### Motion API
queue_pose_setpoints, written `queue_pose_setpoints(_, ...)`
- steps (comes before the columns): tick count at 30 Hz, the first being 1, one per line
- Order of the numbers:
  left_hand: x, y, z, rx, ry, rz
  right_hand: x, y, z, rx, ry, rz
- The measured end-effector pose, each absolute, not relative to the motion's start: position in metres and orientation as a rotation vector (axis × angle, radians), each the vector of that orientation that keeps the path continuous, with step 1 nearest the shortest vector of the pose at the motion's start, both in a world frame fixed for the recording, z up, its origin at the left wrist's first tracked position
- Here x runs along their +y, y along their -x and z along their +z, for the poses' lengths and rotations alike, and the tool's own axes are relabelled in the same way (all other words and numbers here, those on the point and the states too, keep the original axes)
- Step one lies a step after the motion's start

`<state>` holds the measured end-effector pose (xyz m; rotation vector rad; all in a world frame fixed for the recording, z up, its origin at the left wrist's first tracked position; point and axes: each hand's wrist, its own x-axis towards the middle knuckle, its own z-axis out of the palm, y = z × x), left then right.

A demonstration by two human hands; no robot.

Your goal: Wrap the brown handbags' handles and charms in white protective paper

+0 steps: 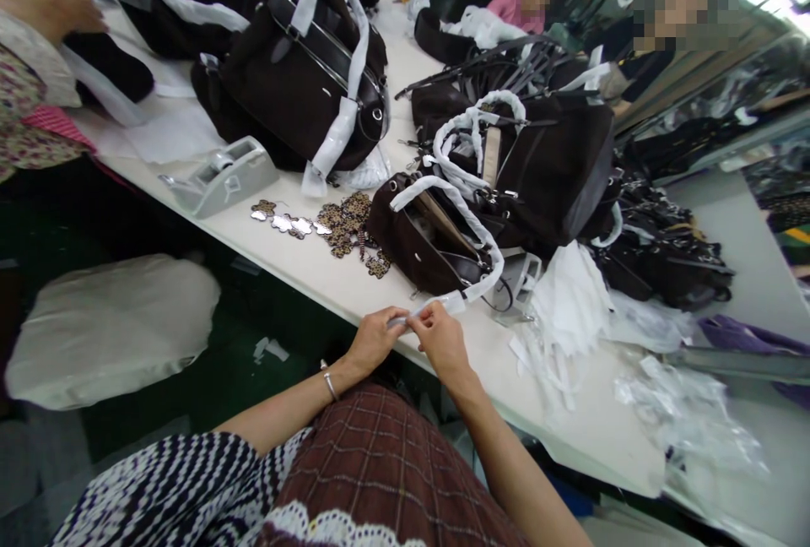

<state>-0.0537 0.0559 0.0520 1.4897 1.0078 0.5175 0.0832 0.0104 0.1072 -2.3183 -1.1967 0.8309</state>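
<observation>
Both my hands meet at the table's front edge, pinching a strip of white wrapping [450, 302]. My left hand [373, 342] grips its left end between thumb and fingers. Close beside it, my right hand [441, 339] pinches the same strip. Just beyond my hands sits a small dark brown handbag [405, 235], its top open, with a white-wrapped handle [472, 230] arching over it. The strip runs up toward the foot of this handle; whether it is joined there I cannot tell. Gold and silver flower-shaped tags [345, 224] lie left of the bag.
Larger dark handbags [304, 83] with wrapped handles stand behind. A grey tape dispenser [234, 176] sits left, another [519, 281] right, beside white sheets [566, 302]. A co-worker's hand [54, 2] works at far left. A covered stool [114, 327] stands below the table edge.
</observation>
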Motion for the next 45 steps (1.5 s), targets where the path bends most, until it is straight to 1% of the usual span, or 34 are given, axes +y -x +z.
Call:
queue_pose_setpoints(4,0.056,0.048,0.047,0.994,-1.301,0.473,0.001,-0.089,0.107,-1.41,2.469,0.568)
queue_pose_setpoints(8,0.059,0.047,0.039,0.946,-0.973,0.487,-0.024,-0.111,0.102,-1.397,2.538,0.469)
queue_pose_setpoints(10,0.058,0.047,0.036,0.89,-0.827,0.485,-0.038,-0.122,0.099,-1.256,2.51,0.558)
queue_pose_setpoints(12,0.056,0.047,0.035,0.845,-0.755,0.473,-0.046,-0.128,0.096,-0.993,2.399,0.805)
queue_pose_setpoints(15,0.05,0.045,0.036,0.817,-0.719,0.464,-0.043,-0.121,0.088,-0.644,2.039,1.211)
queue_pose_setpoints(17,0.047,0.044,0.038,0.802,-0.704,0.457,-0.036,-0.112,0.082,-0.58,1.82,1.304)
queue_pose_setpoints(21,0.044,0.045,0.04,0.78,-0.768,0.432,-0.03,-0.106,0.074,-0.58,1.636,1.283)
queue_pose_setpoints(26,0.038,0.043,0.04,0.822,-0.953,0.418,-0.032,-0.123,0.072,-0.579,1.408,1.435)
queue_pose_setpoints(33,0.026,0.025,0.035,0.944,-1.261,0.405,-0.015,-0.13,0.055,-0.533,1.347,1.368)
queue_pose_setpoints(37,0.019,0.021,0.035,1.012,-1.49,0.317,-0.022,-0.159,0.053,-0.722,1.342,1.479)
queue_pose_setpoints(40,0.021,0.019,0.041,1.111,-1.53,0.375,-0.037,-0.2,0.048,-0.839,1.316,1.543)
queue_pose_setpoints(42,0.029,0.014,0.049,1.207,-1.504,0.432,-0.046,-0.232,0.037,-0.778,1.432,1.477)
queue_pose_setpoints(45,0.053,-0.004,0.068,1.364,-1.354,0.534,-0.048,-0.277,0.016,-0.679,1.666,1.221)
